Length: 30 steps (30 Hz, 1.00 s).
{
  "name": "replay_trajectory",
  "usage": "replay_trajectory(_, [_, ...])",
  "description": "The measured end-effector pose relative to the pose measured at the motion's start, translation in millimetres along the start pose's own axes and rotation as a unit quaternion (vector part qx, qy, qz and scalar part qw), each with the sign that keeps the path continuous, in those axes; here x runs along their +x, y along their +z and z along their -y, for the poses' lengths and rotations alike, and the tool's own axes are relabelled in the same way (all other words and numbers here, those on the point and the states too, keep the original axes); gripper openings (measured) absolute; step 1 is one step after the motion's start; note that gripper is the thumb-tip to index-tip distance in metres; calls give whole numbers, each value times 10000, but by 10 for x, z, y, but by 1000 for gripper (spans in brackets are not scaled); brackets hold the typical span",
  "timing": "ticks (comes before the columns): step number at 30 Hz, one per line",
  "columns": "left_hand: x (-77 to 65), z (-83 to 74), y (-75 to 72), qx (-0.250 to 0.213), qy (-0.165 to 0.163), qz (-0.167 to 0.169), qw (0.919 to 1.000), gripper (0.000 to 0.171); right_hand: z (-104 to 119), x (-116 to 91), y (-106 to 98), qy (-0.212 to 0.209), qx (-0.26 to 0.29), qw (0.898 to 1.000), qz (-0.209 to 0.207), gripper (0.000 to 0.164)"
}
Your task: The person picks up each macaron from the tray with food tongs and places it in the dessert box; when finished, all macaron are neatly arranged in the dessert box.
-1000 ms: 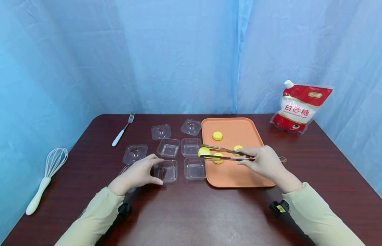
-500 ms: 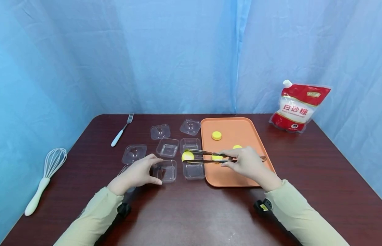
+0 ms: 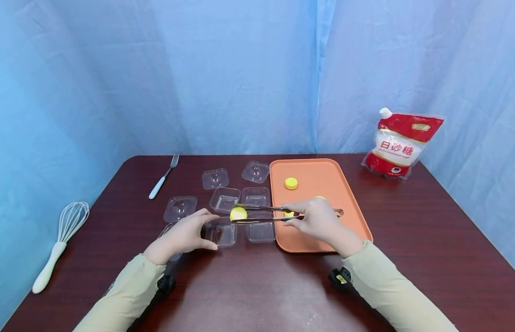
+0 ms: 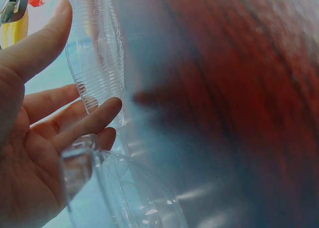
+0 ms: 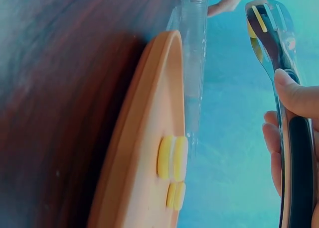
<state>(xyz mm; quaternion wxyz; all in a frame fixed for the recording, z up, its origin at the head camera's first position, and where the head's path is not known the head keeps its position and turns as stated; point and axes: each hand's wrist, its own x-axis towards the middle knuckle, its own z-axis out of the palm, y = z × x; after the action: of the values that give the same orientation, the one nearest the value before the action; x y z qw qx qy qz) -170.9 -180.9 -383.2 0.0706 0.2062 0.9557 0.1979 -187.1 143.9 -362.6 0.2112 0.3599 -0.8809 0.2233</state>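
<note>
My right hand (image 3: 317, 222) grips a pair of metal tongs (image 5: 300, 163) with dark handle panels. Between the tong tips is a yellow macaron (image 3: 238, 213), raised above the table near the far edge of a clear plastic container (image 3: 225, 236). My left hand (image 3: 186, 236) holds that container from its left side, thumb at the near edge and fingers at the far edge. In the left wrist view its ribbed wall (image 4: 97, 54) lies between thumb and fingers. More yellow macarons (image 3: 291, 183) sit on the orange tray (image 3: 315, 171); the right hand and tongs partly cover some.
Other clear containers (image 3: 260, 233) stand left of the tray, with domed clear lids (image 3: 256, 171) behind and to the left. A fork (image 3: 164, 177) and a whisk (image 3: 60, 246) lie at the left. A red-and-white sugar bag (image 3: 400, 146) stands at the back right.
My right hand has moved left with the tongs, bringing the macaron from the tray's left edge to the container at my left hand. The left hand has stayed in place.
</note>
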Motion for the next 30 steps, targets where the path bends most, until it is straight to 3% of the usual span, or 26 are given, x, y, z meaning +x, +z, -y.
replay_trajectory(13, [1, 13, 17, -13, 43, -43, 10000, 72, 142, 21, 104, -46, -38, 9985, 551, 33])
replay_trajectory(22, [8, 18, 26, -20, -35, -8, 10000, 73, 197, 38, 192, -199, -168, 9978, 607, 34])
replay_trajectory(30, [7, 14, 27, -115, -49, 16, 9999, 72, 251, 78, 231, 42, -193, 9958, 896, 34])
